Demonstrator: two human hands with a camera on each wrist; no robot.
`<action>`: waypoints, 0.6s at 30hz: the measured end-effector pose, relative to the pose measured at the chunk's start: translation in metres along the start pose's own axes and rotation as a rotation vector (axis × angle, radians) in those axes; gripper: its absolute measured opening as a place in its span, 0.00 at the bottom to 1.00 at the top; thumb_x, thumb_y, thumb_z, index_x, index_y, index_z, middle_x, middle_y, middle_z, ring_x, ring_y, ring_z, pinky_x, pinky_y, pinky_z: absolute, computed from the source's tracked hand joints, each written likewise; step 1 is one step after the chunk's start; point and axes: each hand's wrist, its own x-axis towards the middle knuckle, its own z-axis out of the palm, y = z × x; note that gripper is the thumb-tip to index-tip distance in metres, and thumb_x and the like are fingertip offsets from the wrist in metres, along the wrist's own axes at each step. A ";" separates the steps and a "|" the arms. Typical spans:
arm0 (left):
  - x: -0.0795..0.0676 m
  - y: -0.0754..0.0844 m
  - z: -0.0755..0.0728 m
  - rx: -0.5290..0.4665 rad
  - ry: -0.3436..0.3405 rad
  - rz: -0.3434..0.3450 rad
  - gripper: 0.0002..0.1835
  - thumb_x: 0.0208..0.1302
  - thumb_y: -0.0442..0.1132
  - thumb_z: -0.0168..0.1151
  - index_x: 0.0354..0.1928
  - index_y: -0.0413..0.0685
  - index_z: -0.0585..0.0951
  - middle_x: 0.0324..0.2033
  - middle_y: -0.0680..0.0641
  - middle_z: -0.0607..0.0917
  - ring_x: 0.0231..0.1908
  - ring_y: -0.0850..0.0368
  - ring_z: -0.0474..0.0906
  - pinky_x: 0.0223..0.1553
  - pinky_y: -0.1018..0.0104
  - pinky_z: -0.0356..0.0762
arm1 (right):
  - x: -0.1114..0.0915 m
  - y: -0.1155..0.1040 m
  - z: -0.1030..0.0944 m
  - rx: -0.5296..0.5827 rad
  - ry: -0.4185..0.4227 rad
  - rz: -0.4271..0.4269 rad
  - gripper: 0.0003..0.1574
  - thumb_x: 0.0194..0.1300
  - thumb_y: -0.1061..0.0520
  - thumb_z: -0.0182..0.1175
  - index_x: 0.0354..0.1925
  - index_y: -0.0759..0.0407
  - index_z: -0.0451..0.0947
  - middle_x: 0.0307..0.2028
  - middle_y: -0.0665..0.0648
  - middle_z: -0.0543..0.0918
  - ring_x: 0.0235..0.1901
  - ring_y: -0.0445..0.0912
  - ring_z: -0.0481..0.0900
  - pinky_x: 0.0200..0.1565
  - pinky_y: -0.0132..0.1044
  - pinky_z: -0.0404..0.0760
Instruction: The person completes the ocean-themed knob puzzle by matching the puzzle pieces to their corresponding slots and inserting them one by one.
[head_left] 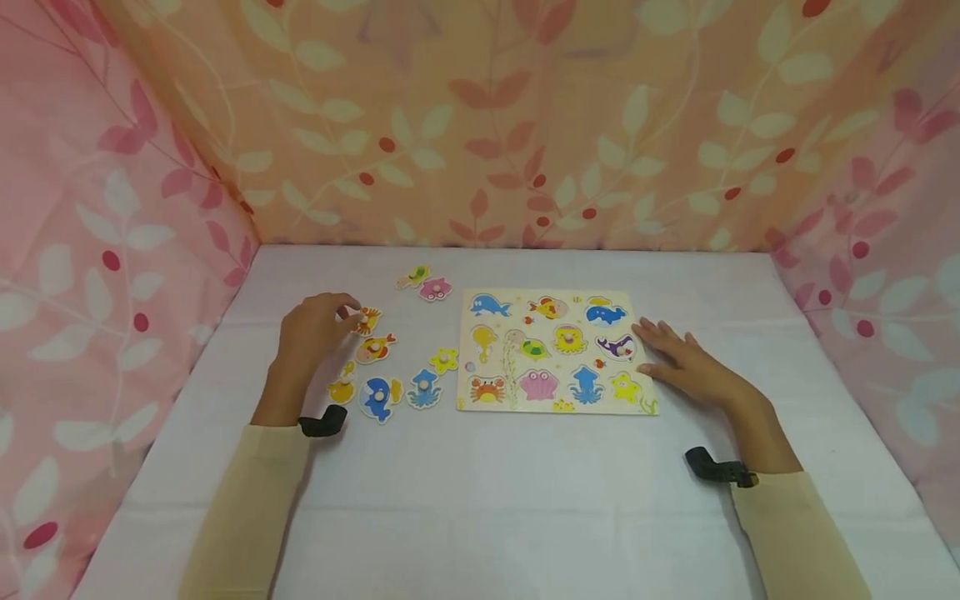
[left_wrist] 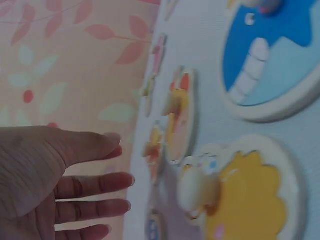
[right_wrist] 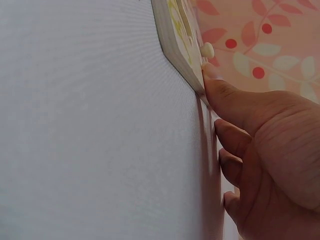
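Beside a crab puzzle piece (head_left: 368, 321) at the left, my left hand (head_left: 313, 333) hovers with fingertips close to it. The left wrist view shows those fingers (left_wrist: 95, 183) extended, nothing between them and the thumb, with the crab piece's knob a little past the tips. Just nearer lies a red-and-yellow fish piece (head_left: 375, 348). My right hand (head_left: 693, 367) rests at the right edge of the wooden puzzle board (head_left: 555, 400), fingers spread. Its thumb (right_wrist: 214, 75) touches the board edge in the right wrist view. A purple knobbed piece (head_left: 617, 347) sits in the board's right column.
Around the left hand lie a yellow piece (head_left: 342, 388), a blue whale piece (head_left: 378, 398), a blue squid piece (head_left: 424, 390) and a yellow star piece (head_left: 444, 359). Farther back are a turtle piece (head_left: 417, 276) and a pink shell piece (head_left: 435, 289). Patterned curtains (head_left: 487, 125) enclose the table.
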 end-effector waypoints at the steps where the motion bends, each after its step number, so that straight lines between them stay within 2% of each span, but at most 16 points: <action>1: 0.001 0.000 0.004 -0.001 -0.002 -0.011 0.16 0.70 0.45 0.65 0.56 0.48 0.83 0.42 0.40 0.85 0.40 0.42 0.77 0.39 0.49 0.76 | -0.001 0.000 0.000 0.000 -0.001 0.002 0.52 0.69 0.34 0.60 0.81 0.43 0.49 0.81 0.56 0.44 0.79 0.60 0.31 0.72 0.61 0.25; 8: 0.003 0.000 0.019 -0.006 -0.003 -0.073 0.17 0.72 0.47 0.61 0.55 0.46 0.84 0.40 0.41 0.84 0.39 0.44 0.77 0.39 0.49 0.74 | 0.001 -0.002 -0.003 0.002 0.011 -0.017 0.52 0.70 0.36 0.61 0.81 0.45 0.50 0.81 0.58 0.45 0.79 0.61 0.32 0.73 0.61 0.26; 18: 0.008 0.008 0.034 0.026 0.087 -0.054 0.16 0.72 0.45 0.62 0.52 0.43 0.85 0.37 0.42 0.86 0.34 0.47 0.78 0.36 0.53 0.73 | 0.001 0.001 -0.002 0.004 0.012 -0.017 0.51 0.70 0.37 0.61 0.81 0.46 0.50 0.80 0.59 0.45 0.79 0.61 0.32 0.72 0.61 0.25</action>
